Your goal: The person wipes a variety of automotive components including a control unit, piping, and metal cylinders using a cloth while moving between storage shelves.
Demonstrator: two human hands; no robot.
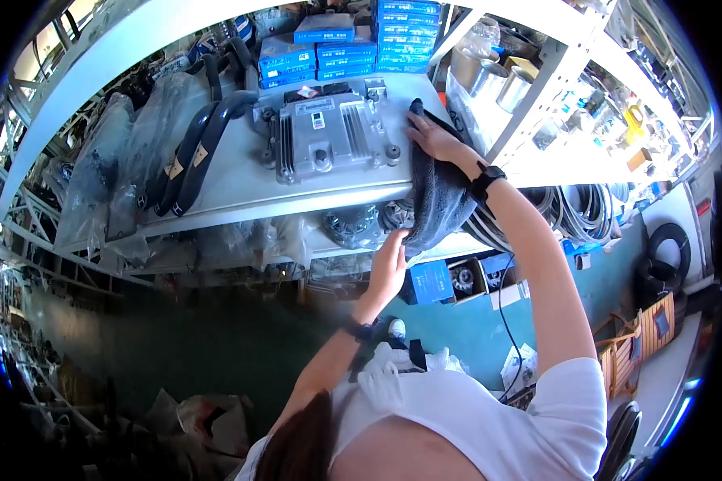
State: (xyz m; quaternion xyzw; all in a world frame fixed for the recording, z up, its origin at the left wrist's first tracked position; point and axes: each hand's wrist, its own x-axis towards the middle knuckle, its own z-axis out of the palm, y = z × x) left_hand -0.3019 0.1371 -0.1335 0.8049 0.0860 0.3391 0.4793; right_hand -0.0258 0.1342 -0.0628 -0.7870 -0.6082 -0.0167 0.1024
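A dark grey cloth [441,196] hangs over the front edge of the white shelf [297,204], its upper end lying on the shelf top. My right hand [440,143] grips the upper part of the cloth, with a dark tip of it sticking out past the fingers. Below the shelf edge, my left hand [388,260] has its fingers closed on the cloth's lower end. Just left of the cloth sits a silver-grey finned electronic control unit [329,136] with bolt mounts at its corners; neither hand touches it.
Black curved hoses [204,156] and plastic-wrapped parts [140,152] lie at the left. Blue boxes [321,56] are stacked behind. A white upright post [545,80] stands at the right, near metal cans [513,88]. Coiled hoses [582,212] and opened boxes [464,279] sit lower down.
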